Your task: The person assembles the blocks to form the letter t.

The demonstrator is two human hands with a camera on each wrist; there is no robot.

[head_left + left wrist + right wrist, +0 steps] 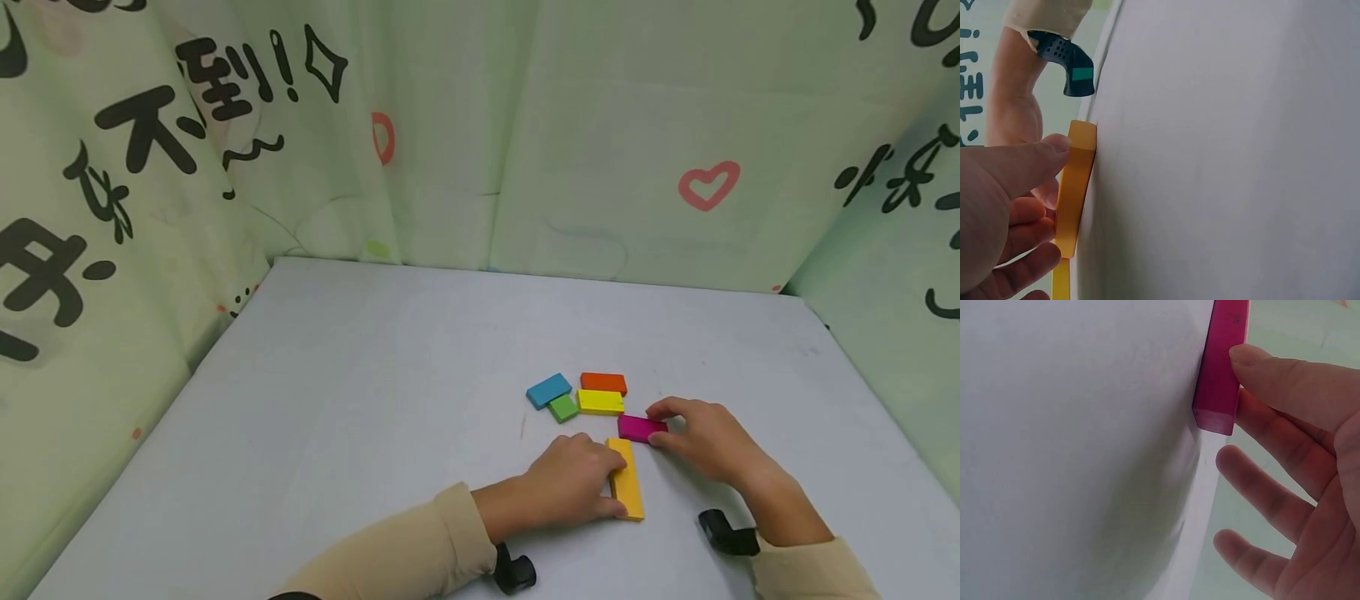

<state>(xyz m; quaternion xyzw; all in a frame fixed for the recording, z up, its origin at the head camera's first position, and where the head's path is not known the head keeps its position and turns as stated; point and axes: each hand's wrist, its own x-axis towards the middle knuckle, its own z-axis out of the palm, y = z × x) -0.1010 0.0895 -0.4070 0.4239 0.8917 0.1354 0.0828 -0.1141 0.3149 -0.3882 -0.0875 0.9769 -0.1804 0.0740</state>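
Observation:
My left hand (570, 482) grips a long yellow-orange block (630, 487) by its ends, thumb at the near end and fingers at the far one. In the left wrist view this block (1077, 194) stands on its narrow side close to the white surface. My right hand (708, 437) pinches a magenta block (636, 428) between thumb and index finger; its other fingers spread apart in the right wrist view. The magenta block lies just beyond the far end of the yellow-orange one. Right behind it sits a yellow block (600, 403), with an orange-red block (603, 382) against its far side.
Left of the yellow block, a green block (563, 409) touches a slanted blue block (548, 391). All of them lie on a white table (360, 375). Pale green curtains (585, 150) with dark lettering and hearts hang around its back and sides.

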